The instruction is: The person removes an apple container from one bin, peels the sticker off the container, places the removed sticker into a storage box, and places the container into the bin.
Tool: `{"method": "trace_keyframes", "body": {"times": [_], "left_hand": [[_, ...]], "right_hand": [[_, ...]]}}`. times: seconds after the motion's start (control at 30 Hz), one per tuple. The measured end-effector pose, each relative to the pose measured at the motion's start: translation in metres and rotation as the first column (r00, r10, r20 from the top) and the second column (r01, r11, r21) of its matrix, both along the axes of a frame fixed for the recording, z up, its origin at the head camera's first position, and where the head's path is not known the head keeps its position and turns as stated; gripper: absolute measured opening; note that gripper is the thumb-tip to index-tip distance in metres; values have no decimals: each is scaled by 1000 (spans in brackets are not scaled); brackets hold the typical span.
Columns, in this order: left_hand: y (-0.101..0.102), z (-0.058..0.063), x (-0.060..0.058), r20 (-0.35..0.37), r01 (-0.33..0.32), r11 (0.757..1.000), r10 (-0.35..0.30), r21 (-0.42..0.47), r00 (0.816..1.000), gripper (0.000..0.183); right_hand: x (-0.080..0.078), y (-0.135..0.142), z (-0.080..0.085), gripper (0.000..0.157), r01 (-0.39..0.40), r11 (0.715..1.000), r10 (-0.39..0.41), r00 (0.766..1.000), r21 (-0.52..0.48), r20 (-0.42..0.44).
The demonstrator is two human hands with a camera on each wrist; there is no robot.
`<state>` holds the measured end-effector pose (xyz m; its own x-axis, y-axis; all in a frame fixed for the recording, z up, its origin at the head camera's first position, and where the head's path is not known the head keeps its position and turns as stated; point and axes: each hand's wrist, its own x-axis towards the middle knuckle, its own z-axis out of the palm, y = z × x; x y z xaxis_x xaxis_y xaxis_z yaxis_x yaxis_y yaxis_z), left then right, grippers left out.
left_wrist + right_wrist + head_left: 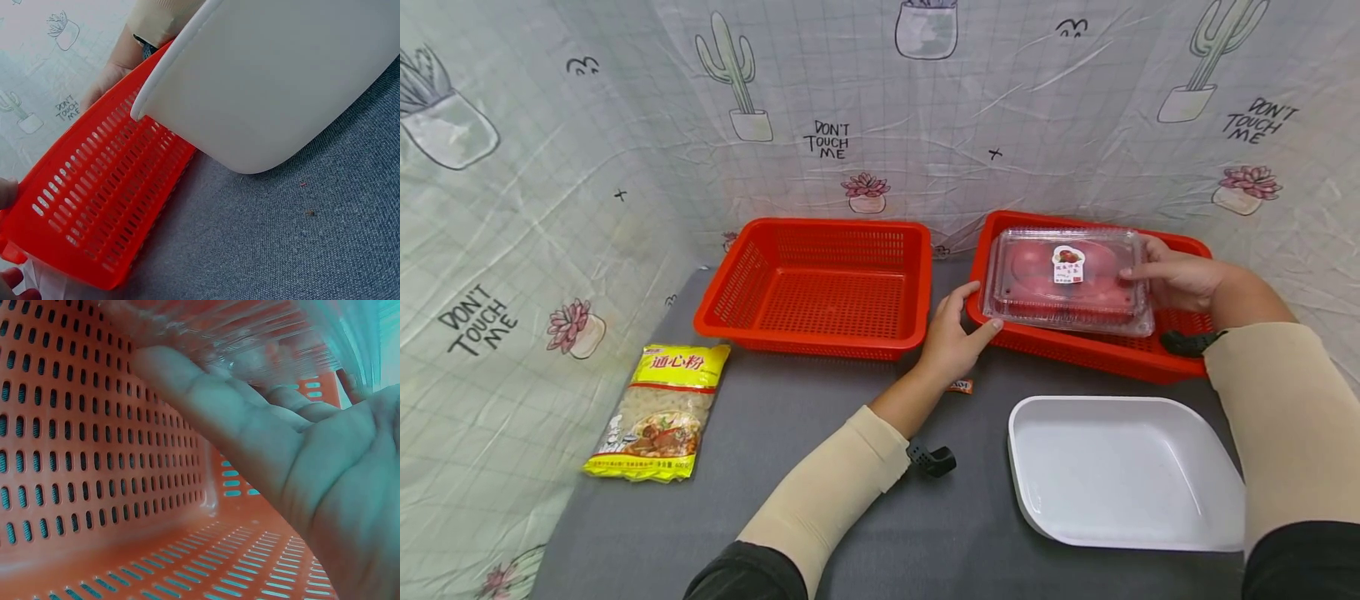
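My right hand [1183,279] grips the right end of a clear plastic clamshell box [1067,283] with red round produce and a small white label. In the right wrist view, its fingers [206,403] reach beneath the box. Slightly tilted, the box lies over the left part of the right red basket [1090,357], partly within its rim. My left hand [951,337] holds that basket at its front left corner, the thumb along the front rim. Only the fingertips of that hand show at the edge of the left wrist view.
Another red basket [820,344] stands to the left, against the patterned curtain. A yellow pasta bag [658,412] lies at the far left. A white tray [1123,475] sits in front of the right basket. A small orange wrapper [961,386] lies near my left wrist.
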<state>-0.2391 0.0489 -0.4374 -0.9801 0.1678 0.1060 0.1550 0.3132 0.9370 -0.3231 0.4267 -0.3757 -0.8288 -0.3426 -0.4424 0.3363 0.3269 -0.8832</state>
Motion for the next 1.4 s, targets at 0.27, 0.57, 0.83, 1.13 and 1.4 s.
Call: {"method": "trace_keyframes", "body": {"times": [0.27, 0.57, 0.83, 1.13, 1.4], "left_hand": [[-2, 0, 1, 13, 4, 1000, -4, -6, 1000, 69], [-2, 2, 4, 58, 6, 1000, -7, 5, 998, 68], [-5, 4, 5, 61, -4, 1000, 3, 5, 998, 68], [-5, 6, 7, 65, -1, 1000, 0, 23, 998, 68], [-4, 5, 7, 52, -5, 999, 3, 36, 999, 67]], "right_hand": [[5, 4, 0, 68, 11, 1000, -12, 1000, -21, -24], [9, 1, 4, 71, 24, 1000, -24, 997, 8, -68], [10, -3, 8, 70, 44, 999, -43, 995, 8, -86], [13, -1, 11, 65, 92, 996, -91, 990, 1, -111], [19, 5, 19, 47, 90, 971, -131, 975, -220, -181]]}}
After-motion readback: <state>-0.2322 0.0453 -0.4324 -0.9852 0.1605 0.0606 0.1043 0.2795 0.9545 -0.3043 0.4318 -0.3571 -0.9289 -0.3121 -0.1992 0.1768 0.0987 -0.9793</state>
